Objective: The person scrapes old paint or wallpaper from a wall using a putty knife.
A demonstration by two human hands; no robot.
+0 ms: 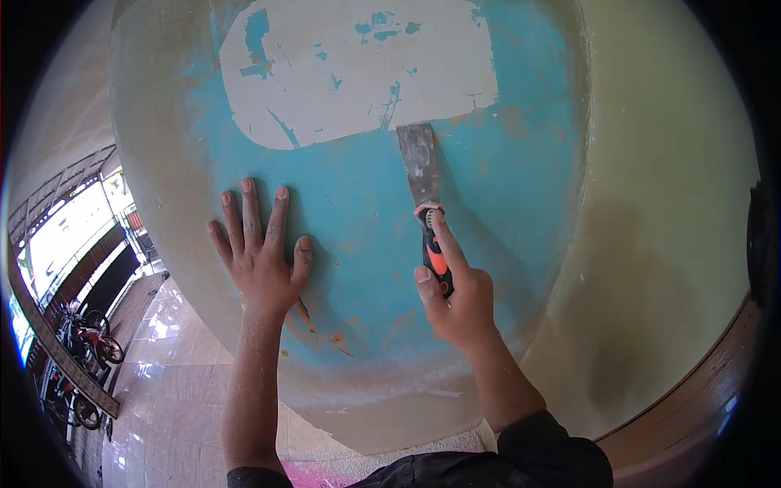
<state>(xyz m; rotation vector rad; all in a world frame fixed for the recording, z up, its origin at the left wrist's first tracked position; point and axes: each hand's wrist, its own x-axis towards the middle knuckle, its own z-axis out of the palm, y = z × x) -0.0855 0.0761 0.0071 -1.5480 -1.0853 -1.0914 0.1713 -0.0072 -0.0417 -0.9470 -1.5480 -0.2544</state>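
Note:
My right hand is closed around the black and orange handle of a putty knife, its index finger stretched along the handle. The knife points up, and its worn, smeared metal blade meets the lower edge of a white patch on the wall. Flat against the turquoise wall to the left, my left hand has its fingers spread and holds nothing. Bits of turquoise show through the white patch. Brownish marks and scratches dot the painted surface, several of them below my left hand.
A pale wall surface with my shadow on it lies to the right. At lower left is a shiny tiled floor. Motorcycles stand beyond it near a railing and a bright opening. A pink-stained pale material lies below me.

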